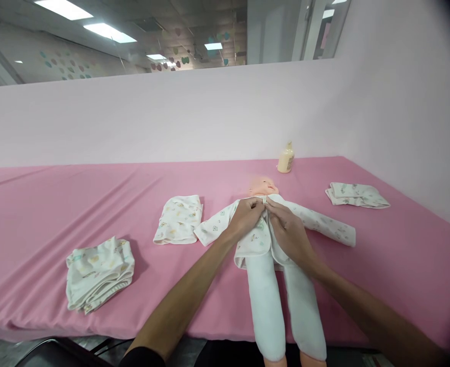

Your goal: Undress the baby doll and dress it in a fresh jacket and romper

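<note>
A baby doll [263, 186] lies on its back on the pink sheet, its head toward the wall and its legs toward me. It wears a white printed baby jacket [252, 242] with long sleeves spread to both sides, and white trousers [266, 306]. Over the doll's chest, my left hand [246, 216] pinches one edge of the jacket's front near the neck. Close beside it, my right hand [289, 227] pinches the other edge. The fingertips of both hands nearly meet, and they partly hide the fastening there. Below the hands the jacket front hangs apart.
Left of the doll lies a folded printed cloth [181, 219], and nearer me a thicker folded stack [100, 275]. Another folded cloth [356, 195] is at the right. A cream pump bottle [286, 159] stands behind the doll's head. The pink sheet [194, 290] meets a white wall [152, 122].
</note>
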`<state>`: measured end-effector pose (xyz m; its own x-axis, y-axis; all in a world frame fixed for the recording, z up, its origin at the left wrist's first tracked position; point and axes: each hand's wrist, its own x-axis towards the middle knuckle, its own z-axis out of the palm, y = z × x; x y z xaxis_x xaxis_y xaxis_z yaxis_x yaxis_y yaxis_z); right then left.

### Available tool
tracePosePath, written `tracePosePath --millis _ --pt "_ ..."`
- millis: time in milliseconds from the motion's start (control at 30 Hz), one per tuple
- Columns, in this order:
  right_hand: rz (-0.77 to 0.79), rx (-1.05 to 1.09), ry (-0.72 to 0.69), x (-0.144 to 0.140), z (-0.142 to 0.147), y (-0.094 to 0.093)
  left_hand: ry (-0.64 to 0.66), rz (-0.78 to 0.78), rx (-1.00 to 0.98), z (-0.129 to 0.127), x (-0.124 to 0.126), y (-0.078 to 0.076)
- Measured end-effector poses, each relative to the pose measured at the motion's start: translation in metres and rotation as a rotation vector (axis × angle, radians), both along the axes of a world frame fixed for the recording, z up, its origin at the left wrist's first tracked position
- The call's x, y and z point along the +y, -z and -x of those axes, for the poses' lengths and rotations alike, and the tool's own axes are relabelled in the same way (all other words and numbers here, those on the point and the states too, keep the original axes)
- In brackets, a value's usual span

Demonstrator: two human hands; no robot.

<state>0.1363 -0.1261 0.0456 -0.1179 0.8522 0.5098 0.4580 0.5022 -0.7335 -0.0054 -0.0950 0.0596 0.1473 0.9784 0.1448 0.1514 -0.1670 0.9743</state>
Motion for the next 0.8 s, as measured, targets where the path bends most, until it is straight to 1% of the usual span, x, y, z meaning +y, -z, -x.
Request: tracePosePath --millis 67,133,267,367,500,567,700,800 --pt "-0.006 -0.019 0.006 -0.001 0.0 -0.001 -0.006 0.099 -0.069 0.003 0.002 0.0" --pt "-0.006 -0.024 0.016 -0.002 -0.001 -0.001 -0.012 0.127 -0.102 0.003 0.003 0.0" --pt "0.043 0.005 0.043 -0.003 -0.003 -0.001 -0.011 0.076 -0.066 0.002 0.004 0.002" --pt "0.06 0.007 0.035 -0.002 -0.004 0.002 -0.003 -0.007 -0.004 0.001 0.003 0.003" --pt "-0.029 -0.11 0.063 0.003 -0.004 0.008 -0.024 -0.139 0.107 -0.001 0.0 0.001" --pt "-0.097 -0.191 0.091 0.005 -0.005 0.012 -0.045 -0.171 0.147 -0.003 -0.001 -0.002" --pt "-0.215 -0.286 0.156 0.006 -0.008 0.017 -0.063 -0.143 0.142 -0.005 -0.001 -0.003" --pt "-0.284 -0.328 0.163 0.005 -0.008 0.019 -0.068 -0.133 0.116 -0.005 -0.001 -0.003"
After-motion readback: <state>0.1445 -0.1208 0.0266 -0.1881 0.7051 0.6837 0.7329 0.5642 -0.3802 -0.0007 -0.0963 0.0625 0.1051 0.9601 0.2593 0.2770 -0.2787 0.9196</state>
